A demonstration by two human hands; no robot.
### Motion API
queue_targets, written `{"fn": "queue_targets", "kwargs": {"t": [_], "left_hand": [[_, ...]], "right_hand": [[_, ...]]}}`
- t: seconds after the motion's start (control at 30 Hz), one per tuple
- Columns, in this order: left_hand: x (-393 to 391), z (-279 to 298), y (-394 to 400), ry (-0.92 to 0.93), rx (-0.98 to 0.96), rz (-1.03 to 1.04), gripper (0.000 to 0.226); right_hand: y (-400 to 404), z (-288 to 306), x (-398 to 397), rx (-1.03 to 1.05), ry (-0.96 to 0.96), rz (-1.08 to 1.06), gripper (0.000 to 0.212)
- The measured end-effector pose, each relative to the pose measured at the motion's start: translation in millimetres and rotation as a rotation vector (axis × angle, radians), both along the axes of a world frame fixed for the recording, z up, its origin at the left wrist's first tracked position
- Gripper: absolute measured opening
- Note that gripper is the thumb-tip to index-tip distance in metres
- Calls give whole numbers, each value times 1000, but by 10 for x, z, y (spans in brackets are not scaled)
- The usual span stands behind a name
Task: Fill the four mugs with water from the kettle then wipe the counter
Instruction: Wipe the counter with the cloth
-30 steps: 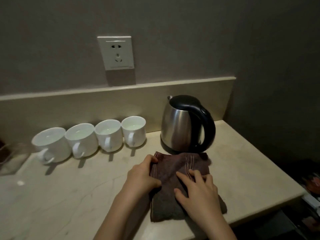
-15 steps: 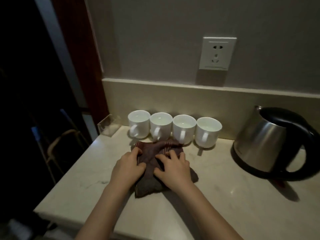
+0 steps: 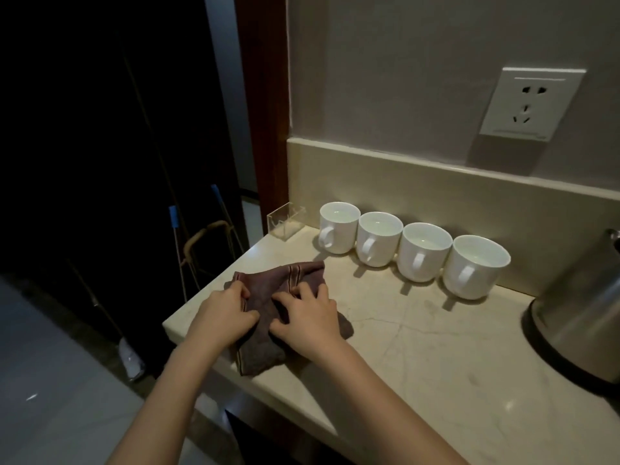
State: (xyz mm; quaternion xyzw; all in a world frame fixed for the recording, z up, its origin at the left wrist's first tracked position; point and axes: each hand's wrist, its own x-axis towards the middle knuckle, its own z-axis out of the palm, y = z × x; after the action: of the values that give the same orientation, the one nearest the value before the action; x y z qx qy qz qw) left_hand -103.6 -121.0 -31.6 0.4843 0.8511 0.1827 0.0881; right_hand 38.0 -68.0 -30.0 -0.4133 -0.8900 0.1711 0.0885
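A dark brown cloth with pale stripes lies bunched near the left front corner of the beige stone counter. My left hand and my right hand press down on it side by side, fingers curled into the fabric. Behind them several white mugs stand in a row along the backsplash, handles toward me, with water showing inside. The steel kettle with its black base stands at the right edge, cut off by the frame.
A small clear plastic box sits at the counter's back left corner. A wall socket is above the mugs. The counter ends just left of the cloth, with a drop to the floor and a dark doorway beyond.
Both hands have slid the cloth leftward across the counter, from in front of the kettle to the left front corner. My view has swung left with them.
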Motion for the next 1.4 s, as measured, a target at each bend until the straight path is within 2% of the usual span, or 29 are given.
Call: {"fn": "queue_targets", "kwargs": {"t": [0.23,0.43,0.6,0.73,0.87,0.97,1.07,1.2,1.4], "left_hand": [[514,-64,-290,57,22,33,23],[1203,-5,-302,21,26,-90,22],[1979,100,-238,88,-50,-331,20],[2596,145,-208,158,-97,-602,19],[3229,141,-223,130,-87,-874,20],[3727,119,-179,85,-70,-1055,29],[4179,156,-101,59,-76,-1186,29],[4697,263,-2,50,-91,-1228,33],[5181,297,421,-9,-174,-1168,45]], "right_hand": [[-313,-105,361,66,39,72,49],[-439,-140,984,140,72,-39,46],[-605,-218,1791,172,76,-212,59],[-789,-235,2442,156,55,-383,45],[-1046,-227,3096,204,89,-578,47],[-1188,-232,3594,197,120,-711,50],[-1236,-196,4023,148,55,-834,58],[-1154,-113,4510,50,-5,-925,49],[-700,-79,4919,87,-8,-957,49]]}}
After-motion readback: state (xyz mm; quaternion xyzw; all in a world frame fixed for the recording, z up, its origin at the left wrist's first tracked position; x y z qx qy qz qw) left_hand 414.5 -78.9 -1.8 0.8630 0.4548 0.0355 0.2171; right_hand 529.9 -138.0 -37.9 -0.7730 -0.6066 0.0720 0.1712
